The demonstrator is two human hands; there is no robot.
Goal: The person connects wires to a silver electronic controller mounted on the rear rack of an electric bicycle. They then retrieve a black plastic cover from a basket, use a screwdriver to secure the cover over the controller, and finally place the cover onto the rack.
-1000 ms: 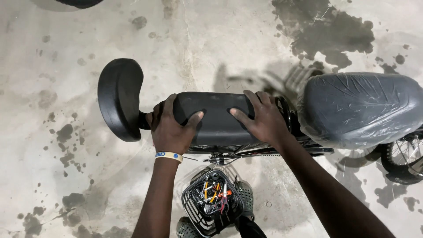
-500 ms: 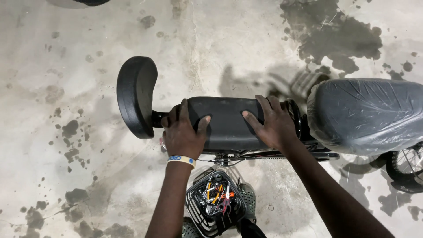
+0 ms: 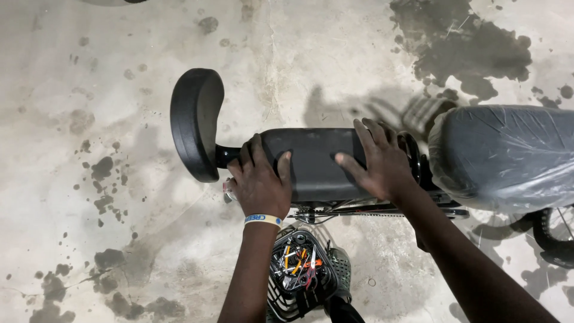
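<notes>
A black padded rear seat (image 3: 314,161) lies level over a cycle frame, with a curved black backrest (image 3: 194,131) standing at its left end. My left hand (image 3: 258,179), a pale wristband on its wrist, grips the seat's left end near the backrest post. On the seat's right end my right hand (image 3: 382,161) presses flat, fingers spread. Just right of it is a larger grey seat wrapped in clear plastic (image 3: 508,155).
Below the seat a black wire basket (image 3: 299,272) holds several small tools with coloured handles. A metal frame rail (image 3: 359,208) runs under the seat. A tyre (image 3: 553,233) shows at the right edge. The concrete floor (image 3: 119,239) is stained with dark patches.
The view has shifted, so the seat and backrest appear further right in the picture. Both hands remain on the seat; my right hand's fingers have spread flatter.
</notes>
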